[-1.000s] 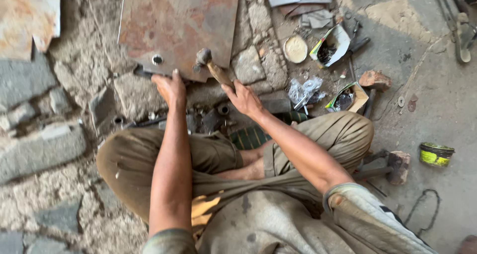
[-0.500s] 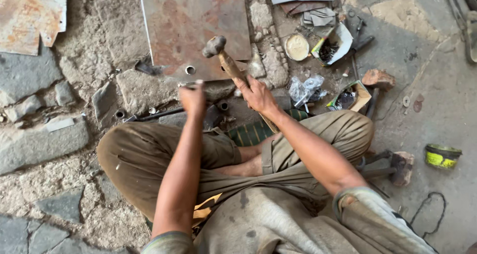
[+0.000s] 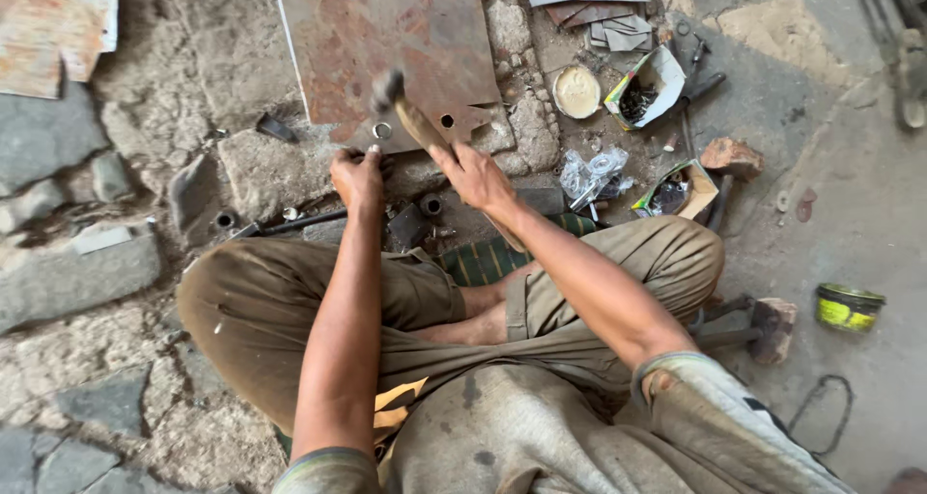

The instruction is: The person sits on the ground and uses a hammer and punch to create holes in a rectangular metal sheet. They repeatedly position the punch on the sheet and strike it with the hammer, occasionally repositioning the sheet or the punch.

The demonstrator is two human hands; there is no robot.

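I sit cross-legged on broken stone ground. My right hand (image 3: 478, 177) is shut on the wooden handle of a hammer (image 3: 406, 112), whose blurred metal head hangs over the near edge of a rusty steel sheet (image 3: 386, 40). That edge has small round holes by it. My left hand (image 3: 357, 177) is closed and presses down at the sheet's near edge, just below one hole; what it pinches is hidden.
Short metal tube pieces (image 3: 430, 204) and a dark rod (image 3: 299, 222) lie before my knees. To the right are a round lid (image 3: 577, 91), two open cardboard boxes of small parts (image 3: 645, 93), a plastic bag (image 3: 594, 173), a brick (image 3: 731, 156), a yellow tin (image 3: 849, 307). Another rusty sheet (image 3: 48, 26) lies far left.
The view has shifted, so the sheet sits more central. The hammer, raised half a second ago, has swung back down toward the sheet's edge. My left hand stays at that edge.
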